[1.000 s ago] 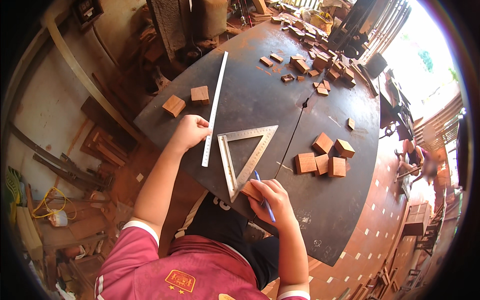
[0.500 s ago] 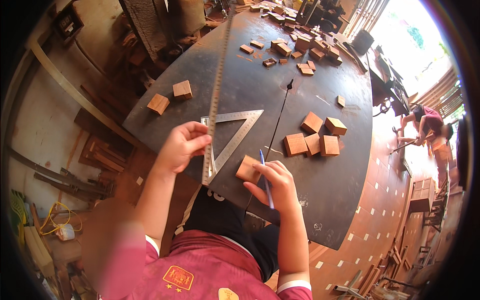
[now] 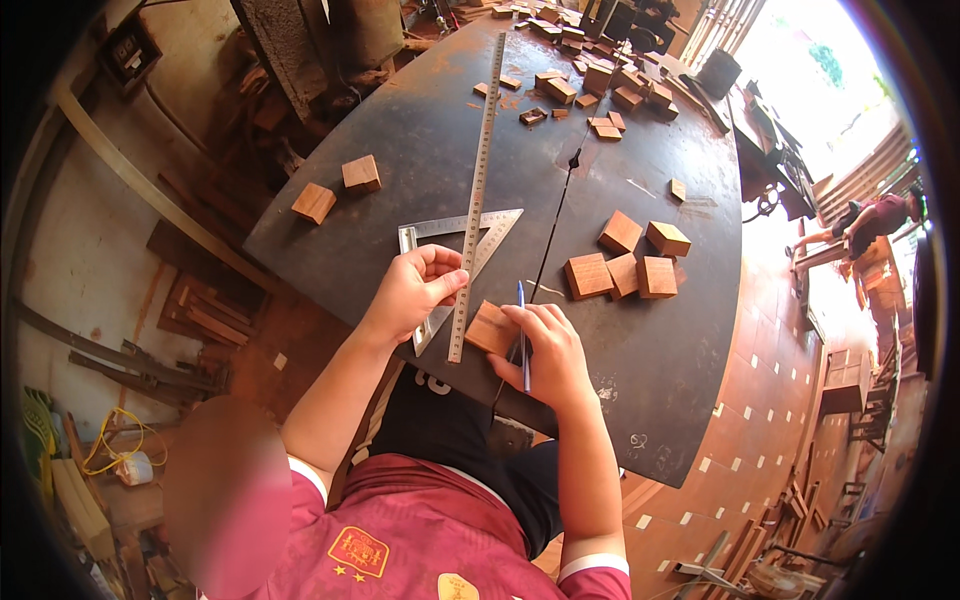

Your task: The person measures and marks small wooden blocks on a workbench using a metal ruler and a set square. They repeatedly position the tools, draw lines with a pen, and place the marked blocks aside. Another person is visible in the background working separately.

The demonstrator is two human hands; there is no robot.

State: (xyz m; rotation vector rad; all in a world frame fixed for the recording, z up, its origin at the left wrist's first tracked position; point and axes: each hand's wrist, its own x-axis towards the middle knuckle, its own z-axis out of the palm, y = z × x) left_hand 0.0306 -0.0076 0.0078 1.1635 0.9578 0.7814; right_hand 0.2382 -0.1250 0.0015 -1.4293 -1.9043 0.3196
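My left hand (image 3: 415, 290) pinches a long steel ruler (image 3: 485, 150) near its lower end. The ruler stretches away from me over a metal triangle square (image 3: 499, 234) that lies on the dark table (image 3: 400, 180). Just right of the ruler's near end sits a wooden block (image 3: 488, 328), close to the table's near edge. My right hand (image 3: 556, 358) has its fingers on the block's right side and also holds a blue pen (image 3: 521, 296), its tip pointing away from me. Part of the block is hidden behind those fingers.
Several wooden blocks (image 3: 621, 232) are grouped to the right of a slot in the tabletop. Two more blocks (image 3: 361, 174) lie at the left edge. Many wood pieces (image 3: 598, 80) are heaped at the far end. Another person (image 3: 880, 218) stands at far right.
My left hand has carried the ruler rightward, bringing it across the triangle square and nearer the block. My right hand still holds the pen at the block. The person at far right has straightened somewhat.
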